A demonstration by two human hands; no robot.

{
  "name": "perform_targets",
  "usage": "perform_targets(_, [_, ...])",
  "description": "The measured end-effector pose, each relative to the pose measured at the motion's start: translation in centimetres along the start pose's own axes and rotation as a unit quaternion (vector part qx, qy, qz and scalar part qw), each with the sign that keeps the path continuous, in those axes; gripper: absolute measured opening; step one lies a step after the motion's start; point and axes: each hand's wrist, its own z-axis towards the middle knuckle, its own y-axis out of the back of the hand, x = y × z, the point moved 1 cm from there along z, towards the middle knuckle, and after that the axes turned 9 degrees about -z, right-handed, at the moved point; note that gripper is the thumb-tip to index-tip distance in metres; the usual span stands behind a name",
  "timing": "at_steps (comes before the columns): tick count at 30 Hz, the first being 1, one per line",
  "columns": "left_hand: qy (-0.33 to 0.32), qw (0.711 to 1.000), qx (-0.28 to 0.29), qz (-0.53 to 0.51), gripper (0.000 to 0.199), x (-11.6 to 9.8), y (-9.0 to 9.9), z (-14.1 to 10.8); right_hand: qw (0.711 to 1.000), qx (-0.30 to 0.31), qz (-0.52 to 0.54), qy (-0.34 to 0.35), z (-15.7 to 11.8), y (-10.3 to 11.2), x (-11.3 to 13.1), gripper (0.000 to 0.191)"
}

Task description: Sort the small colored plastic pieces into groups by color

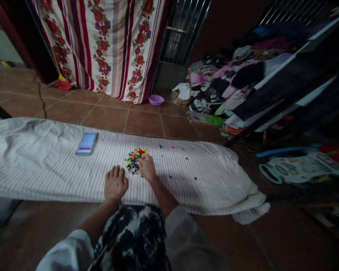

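Straight below me, through the head camera, a striped cloth [59, 169] covers a long surface that runs across the view. Near its middle lies a pile of tiny coloured pieces [132, 162] — red, yellow, green, black, white and more. I have the right hand [147, 166] at the pile's right edge, thumb and fingers drawn together in a near pinch; I cannot tell whether a piece sits between them. The left hand [116, 183] rests palm down on the cloth, just left of the pile's near side, fingers lightly bent and side by side, nothing visible in its grasp. Right of the pile, loose single pieces [175, 157] lie spaced apart in rough rows. Off to the left is a flat, phone-like device [86, 145], blurred into blocks. Beyond, on the tiled floor [101, 117], I see a purple bowl [156, 100] beside a flowered curtain [113, 45] — and, farther right, heaped clothes [224, 81].
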Motion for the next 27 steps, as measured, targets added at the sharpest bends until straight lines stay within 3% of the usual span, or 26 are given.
perform_targets(27, [0.0, 1.0, 0.002, -0.016, 0.038, -0.1, 0.03, -0.01, 1.0, 0.027, -0.008, -0.001, 0.78, -0.28, 0.81, 0.025])
